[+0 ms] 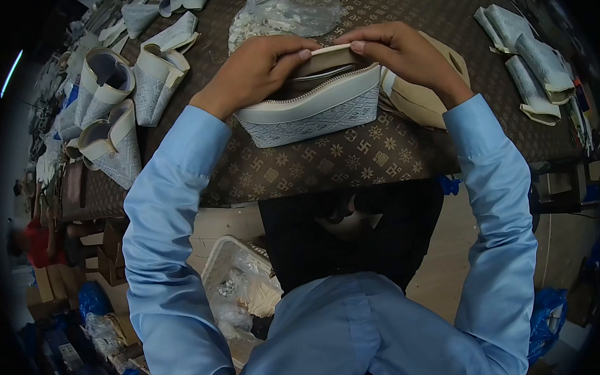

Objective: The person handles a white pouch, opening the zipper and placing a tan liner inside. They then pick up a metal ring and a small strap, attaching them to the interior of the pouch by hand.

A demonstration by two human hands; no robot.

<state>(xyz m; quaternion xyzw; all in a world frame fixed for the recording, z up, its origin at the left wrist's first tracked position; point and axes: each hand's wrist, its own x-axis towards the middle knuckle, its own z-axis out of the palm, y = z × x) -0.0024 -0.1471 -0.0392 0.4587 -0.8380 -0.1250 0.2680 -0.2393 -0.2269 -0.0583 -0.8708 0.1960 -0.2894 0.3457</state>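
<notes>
A pale zippered pouch (314, 124) with an embossed pattern stands upright on the cloth-covered table, its zipper mouth gaping towards me. My left hand (256, 71) pinches the pouch's far rim near its middle, thumb inside the edge. On the same rim, a little to the right, my right hand (402, 56) is closed with its thumb over the edge. Inside the pouch a beige lining shows, with a pale curved edge. A tan piece (420, 89) that looks like a folded lining or bag lies under and beside my right wrist.
Several patterned pouch pieces (105, 96) stand at the left; more flattened ones (531, 60) lie at the right. Beyond my hands is a clear plastic bag (284, 15) of small pale parts. A white basket (229, 259) sits below the brown patterned tablecloth (326, 166). A person in red (41, 242) is far left.
</notes>
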